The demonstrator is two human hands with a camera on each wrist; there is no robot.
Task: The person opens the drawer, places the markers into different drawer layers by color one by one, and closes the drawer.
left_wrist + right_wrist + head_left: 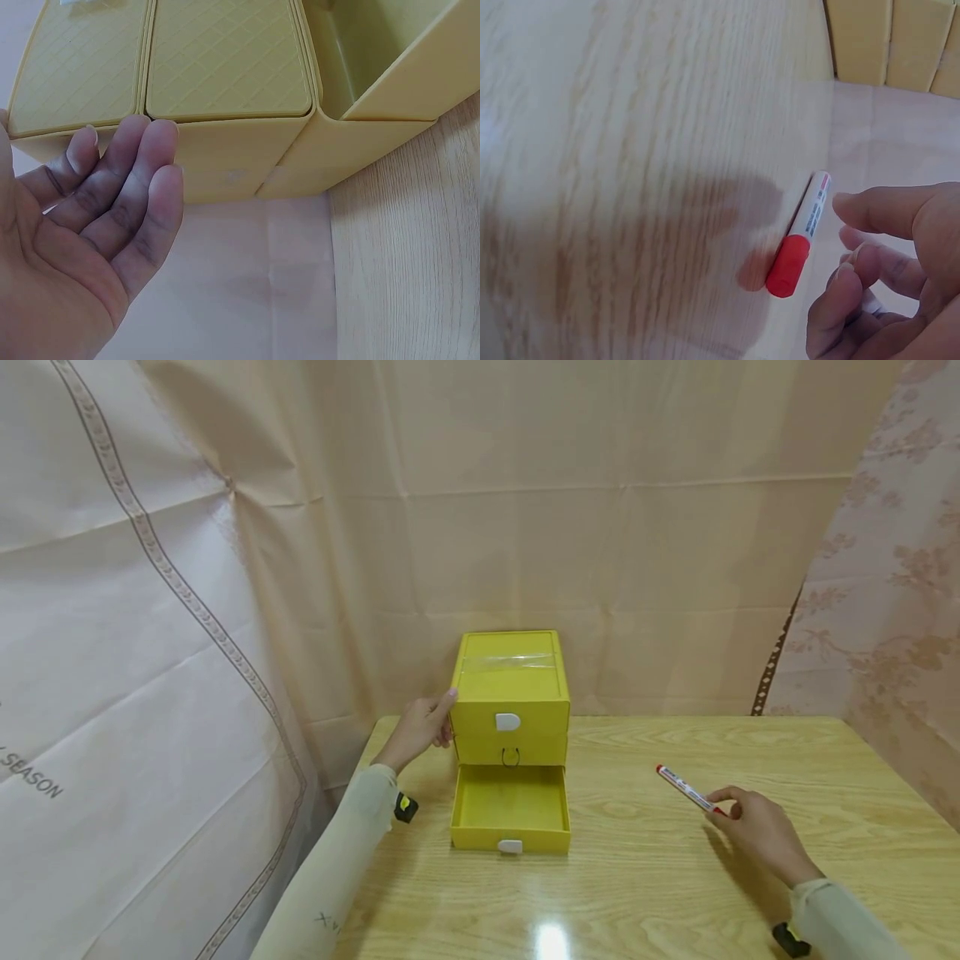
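Note:
A yellow drawer box [512,714] stands near the back of the table, its bottom drawer [512,839] pulled out and bare inside. At the box's left side is my left hand [420,727], thumb by the top front corner and the other fingers bent loosely along the side wall [225,161]. On the tabletop to the right lies a white marker [684,788] with a red cap [786,266]. My right hand [761,833] hovers beside the capped end, thumb and index finger apart. In the right wrist view, a gap shows between the fingertips and the marker.
The wood-grain table [637,893] carries the box and marker. Beige cloth [600,527] hangs right behind its back edge, with a white printed cloth [135,652] on the left and a floral one [900,593] on the right. Clear tape crosses the box top.

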